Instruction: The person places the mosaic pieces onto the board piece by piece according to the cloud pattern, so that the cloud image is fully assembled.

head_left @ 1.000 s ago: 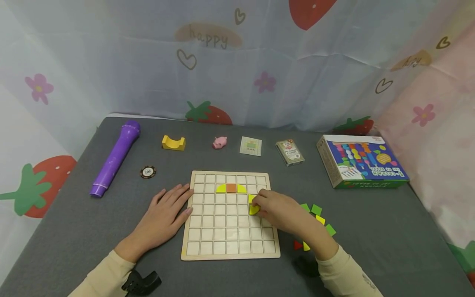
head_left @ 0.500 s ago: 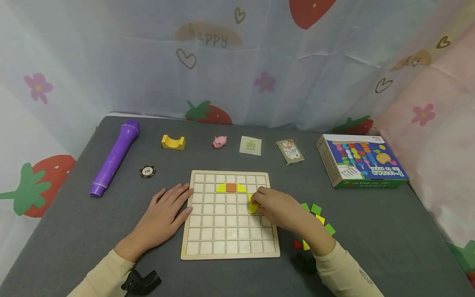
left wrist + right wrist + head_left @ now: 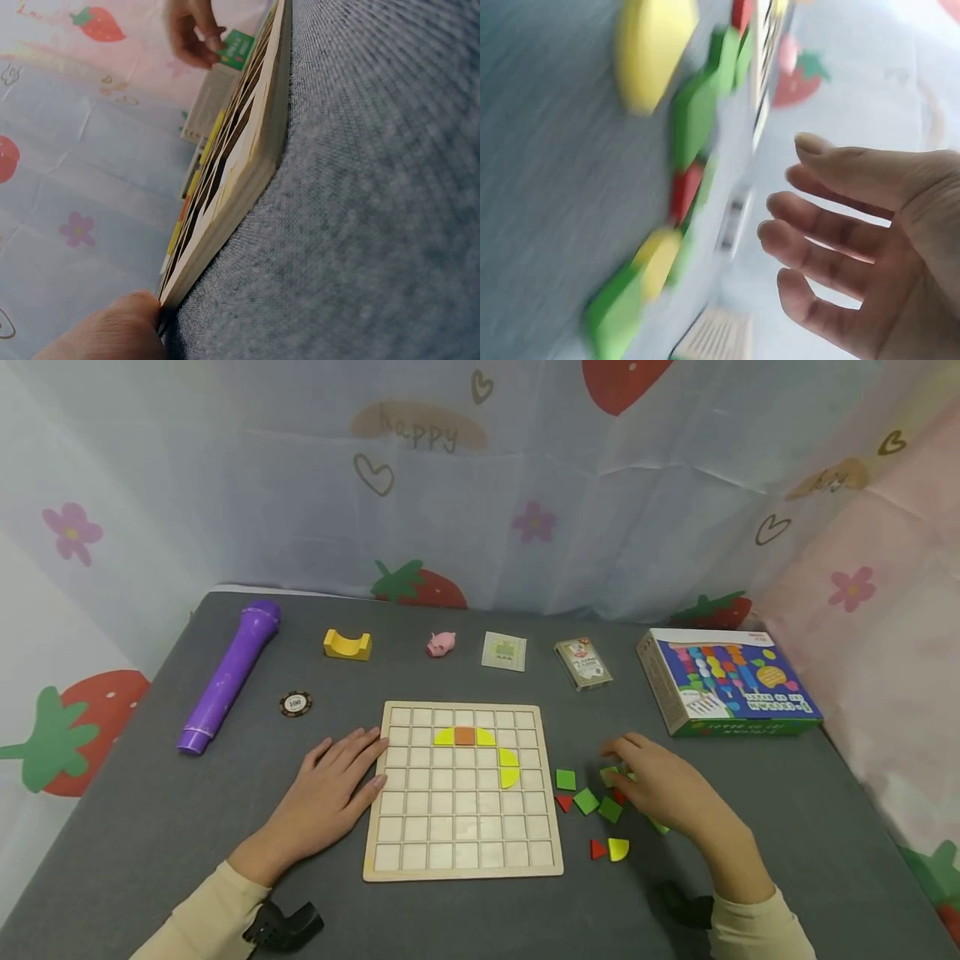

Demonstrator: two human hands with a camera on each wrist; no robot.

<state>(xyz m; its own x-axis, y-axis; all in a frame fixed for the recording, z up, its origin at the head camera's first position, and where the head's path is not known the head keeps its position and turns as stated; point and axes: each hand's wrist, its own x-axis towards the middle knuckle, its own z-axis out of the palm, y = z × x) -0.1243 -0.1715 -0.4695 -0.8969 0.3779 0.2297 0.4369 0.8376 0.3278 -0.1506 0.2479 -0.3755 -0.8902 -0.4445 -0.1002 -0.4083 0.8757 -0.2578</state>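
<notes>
A wooden grid board [image 3: 462,827] lies in the middle of the grey table. Its second row holds an orange square [image 3: 465,736] between two yellow quarter-rounds. Two more yellow quarter pieces [image 3: 508,767] sit just below, at the right. My left hand [image 3: 337,785] lies flat on the cloth, fingertips against the board's left edge [image 3: 247,172]. My right hand [image 3: 645,772] hovers over the loose pieces right of the board, fingers relaxed and spread [image 3: 840,225], holding nothing. Green squares [image 3: 586,801], red triangles [image 3: 597,849] and a yellow quarter [image 3: 618,849] lie there.
Along the back stand a purple toy microphone [image 3: 228,677], a poker chip [image 3: 296,703], a yellow arch block [image 3: 347,644], a pink pig [image 3: 441,643], a small card [image 3: 504,652], a card deck [image 3: 583,663] and a colourful box [image 3: 723,681]. A printed curtain hangs behind.
My right hand let go of the yellow piece on the board and moved right, over the loose pieces. The left hand stayed put.
</notes>
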